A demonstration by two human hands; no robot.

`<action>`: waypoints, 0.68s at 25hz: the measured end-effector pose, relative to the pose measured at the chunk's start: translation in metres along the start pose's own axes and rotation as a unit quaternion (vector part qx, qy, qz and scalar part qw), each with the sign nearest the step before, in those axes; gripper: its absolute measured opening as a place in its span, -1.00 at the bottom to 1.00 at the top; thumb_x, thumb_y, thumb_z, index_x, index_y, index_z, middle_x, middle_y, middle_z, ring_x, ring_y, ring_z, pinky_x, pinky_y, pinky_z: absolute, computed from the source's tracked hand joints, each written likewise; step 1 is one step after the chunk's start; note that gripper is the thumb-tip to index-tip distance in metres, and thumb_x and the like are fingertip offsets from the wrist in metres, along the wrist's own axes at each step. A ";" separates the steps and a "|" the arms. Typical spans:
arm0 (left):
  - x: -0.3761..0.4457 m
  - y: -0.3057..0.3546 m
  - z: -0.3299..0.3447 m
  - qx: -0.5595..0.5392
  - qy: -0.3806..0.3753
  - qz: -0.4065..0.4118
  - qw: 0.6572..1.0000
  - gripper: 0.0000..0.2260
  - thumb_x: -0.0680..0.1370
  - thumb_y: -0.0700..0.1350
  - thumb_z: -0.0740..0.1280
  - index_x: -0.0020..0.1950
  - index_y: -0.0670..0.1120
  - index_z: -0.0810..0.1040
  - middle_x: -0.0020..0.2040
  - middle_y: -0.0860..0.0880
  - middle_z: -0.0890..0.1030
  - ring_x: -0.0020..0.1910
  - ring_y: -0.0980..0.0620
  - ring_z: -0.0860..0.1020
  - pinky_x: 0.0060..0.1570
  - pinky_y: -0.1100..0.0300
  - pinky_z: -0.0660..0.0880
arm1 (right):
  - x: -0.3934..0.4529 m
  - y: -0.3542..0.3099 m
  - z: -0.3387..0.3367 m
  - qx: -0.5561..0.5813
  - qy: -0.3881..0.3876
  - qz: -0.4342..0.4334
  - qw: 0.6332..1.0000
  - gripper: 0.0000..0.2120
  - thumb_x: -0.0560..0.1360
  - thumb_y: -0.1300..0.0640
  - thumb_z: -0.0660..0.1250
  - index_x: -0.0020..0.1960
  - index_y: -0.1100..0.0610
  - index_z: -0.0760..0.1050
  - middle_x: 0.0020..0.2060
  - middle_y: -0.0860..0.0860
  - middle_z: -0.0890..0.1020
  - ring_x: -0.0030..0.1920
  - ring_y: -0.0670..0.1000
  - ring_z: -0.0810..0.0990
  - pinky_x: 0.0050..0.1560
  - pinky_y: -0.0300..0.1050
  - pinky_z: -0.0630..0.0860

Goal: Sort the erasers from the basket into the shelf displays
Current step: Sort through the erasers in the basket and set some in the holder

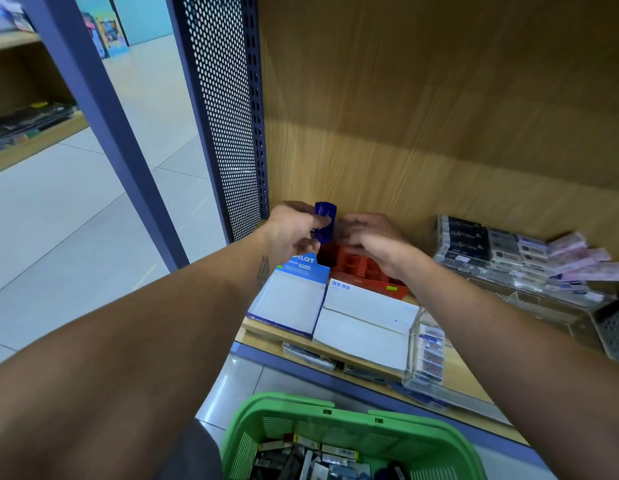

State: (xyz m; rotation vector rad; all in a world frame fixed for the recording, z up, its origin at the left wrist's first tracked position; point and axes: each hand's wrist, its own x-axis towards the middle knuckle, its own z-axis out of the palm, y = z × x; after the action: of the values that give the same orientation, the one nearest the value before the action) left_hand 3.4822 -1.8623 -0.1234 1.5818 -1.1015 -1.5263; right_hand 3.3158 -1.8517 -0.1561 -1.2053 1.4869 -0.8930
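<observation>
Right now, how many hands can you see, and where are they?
2. The left hand holds a blue thing at the back of the shelf; the right hand reaches over the red tray beside it.

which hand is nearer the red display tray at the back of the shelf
Right. The right hand hovers directly over the red display tray, fingers curled down at it. The left hand is off to the tray's left, holding a blue eraser above the Pilot box.
</observation>
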 end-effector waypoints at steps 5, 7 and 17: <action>0.002 0.000 0.014 -0.069 0.003 0.025 0.997 -0.71 0.42 -0.23 0.57 0.06 -0.20 0.55 -0.42 -0.13 0.62 -0.58 0.05 0.48 -0.60 0.31 0.34 | -0.017 -0.017 0.004 0.204 -0.087 -0.002 0.975 -0.66 0.52 0.45 0.34 0.27 0.29 0.46 0.02 0.22 0.66 -0.04 0.12 0.70 0.06 -0.07 0.64; 0.006 -0.002 0.016 -0.002 -0.012 0.042 0.999 -0.78 0.44 -0.22 0.55 -0.01 -0.21 0.57 -0.31 -0.16 0.63 -0.46 0.00 0.52 -0.48 0.25 0.47 | -0.013 -0.011 0.001 0.165 -0.037 -0.013 0.985 -0.63 0.54 0.43 0.31 0.33 0.26 0.47 0.03 0.17 0.65 -0.09 0.05 0.68 -0.01 -0.17 0.64; 0.042 -0.013 0.024 0.665 -0.118 0.189 0.713 -0.63 0.54 -0.25 0.19 0.34 -0.09 0.51 0.23 -0.11 0.61 0.13 -0.14 0.59 -0.06 0.10 0.56 | 0.020 0.036 -0.028 -0.344 0.100 -0.045 0.932 -0.69 0.41 0.20 0.51 0.06 0.00 0.48 -0.05 0.01 0.63 -0.04 0.06 0.61 0.06 0.02 0.59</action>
State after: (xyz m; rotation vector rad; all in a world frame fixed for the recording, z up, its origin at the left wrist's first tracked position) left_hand 3.4579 -1.8928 -0.1547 1.7043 -2.8425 -0.4885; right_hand 3.2794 -1.8639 -0.1884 -1.7331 2.0157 -0.5680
